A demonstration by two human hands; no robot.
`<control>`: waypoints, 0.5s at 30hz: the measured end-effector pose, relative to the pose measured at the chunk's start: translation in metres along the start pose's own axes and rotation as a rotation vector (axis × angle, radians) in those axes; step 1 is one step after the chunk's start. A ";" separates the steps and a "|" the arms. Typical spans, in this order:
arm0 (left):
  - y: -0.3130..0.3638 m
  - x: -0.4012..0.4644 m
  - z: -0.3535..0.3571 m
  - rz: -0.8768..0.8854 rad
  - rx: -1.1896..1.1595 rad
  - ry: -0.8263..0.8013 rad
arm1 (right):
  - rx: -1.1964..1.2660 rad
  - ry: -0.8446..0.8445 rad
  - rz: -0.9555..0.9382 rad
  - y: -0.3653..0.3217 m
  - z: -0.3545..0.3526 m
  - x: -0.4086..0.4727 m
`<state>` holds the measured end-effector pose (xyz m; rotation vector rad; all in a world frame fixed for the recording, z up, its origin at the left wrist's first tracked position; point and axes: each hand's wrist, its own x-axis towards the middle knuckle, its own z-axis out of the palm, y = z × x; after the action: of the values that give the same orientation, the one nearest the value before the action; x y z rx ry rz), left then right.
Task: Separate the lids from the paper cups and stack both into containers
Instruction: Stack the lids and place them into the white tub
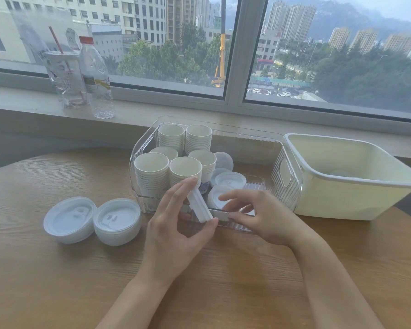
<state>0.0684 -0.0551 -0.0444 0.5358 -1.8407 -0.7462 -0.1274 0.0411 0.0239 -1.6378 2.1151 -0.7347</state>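
Note:
A clear ribbed container (285, 173) on the wooden table holds several stacks of white paper cups (150, 172) at its left and loose white lids (230, 179) at its right. My left hand (176, 224) grips a small stack of lids (199, 205) edge-on, between thumb and fingers, at the container's front wall. My right hand (259, 216) hovers beside it over the front rim, fingers spread, touching near a lid (217, 198) inside. Two stacks of lids (69, 218) (116, 220) rest on the table left of the container.
A pale green bin (356, 203) stands to the right, touching the clear container, with something pale at its bottom. On the window sill at back left stand a plastic cup with a red straw (65, 79) and a water bottle (96, 77).

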 end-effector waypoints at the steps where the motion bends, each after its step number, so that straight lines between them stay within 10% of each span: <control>1: 0.000 0.000 0.000 0.000 -0.001 0.000 | 0.026 0.027 -0.022 0.002 -0.001 0.001; 15: 0.000 -0.001 0.003 -0.009 -0.043 -0.001 | 0.619 0.178 -0.182 -0.007 0.003 0.004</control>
<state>0.0659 -0.0542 -0.0459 0.5170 -1.8201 -0.7903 -0.1208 0.0355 0.0256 -1.4548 1.6060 -1.4647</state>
